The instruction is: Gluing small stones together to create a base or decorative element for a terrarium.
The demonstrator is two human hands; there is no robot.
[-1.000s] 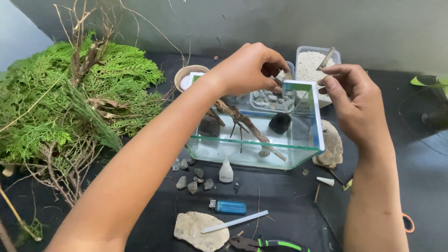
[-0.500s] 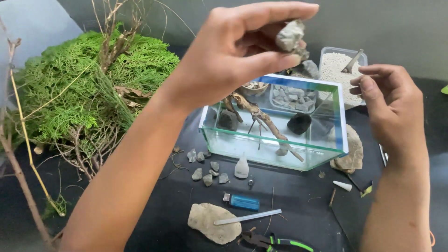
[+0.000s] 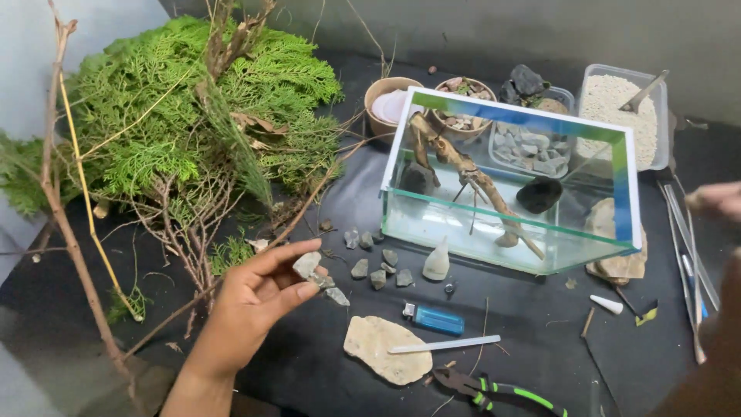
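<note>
My left hand (image 3: 258,297) is low over the black table and pinches a small grey stone (image 3: 306,265) between thumb and fingers, next to several loose grey stones (image 3: 378,266). A little to the right stands a glass tank (image 3: 509,181) holding a piece of driftwood (image 3: 471,177) and a black rock (image 3: 539,194). My right hand (image 3: 716,199) is blurred at the right edge, beside the tank, and I cannot tell whether it holds anything.
A pile of green conifer branches (image 3: 177,131) and bare twigs fills the left. Behind the tank are bowls, a tub of grey stones (image 3: 531,150) and a tub of white gravel (image 3: 617,116). In front lie a flat stone (image 3: 386,349), blue lighter (image 3: 436,318), small glue bottle (image 3: 437,262), pliers (image 3: 494,390) and tweezers (image 3: 683,232).
My left hand came down from above the tank to the table at the lower left, still holding the stone. My right hand moved off to the right edge. The view shifted left.
</note>
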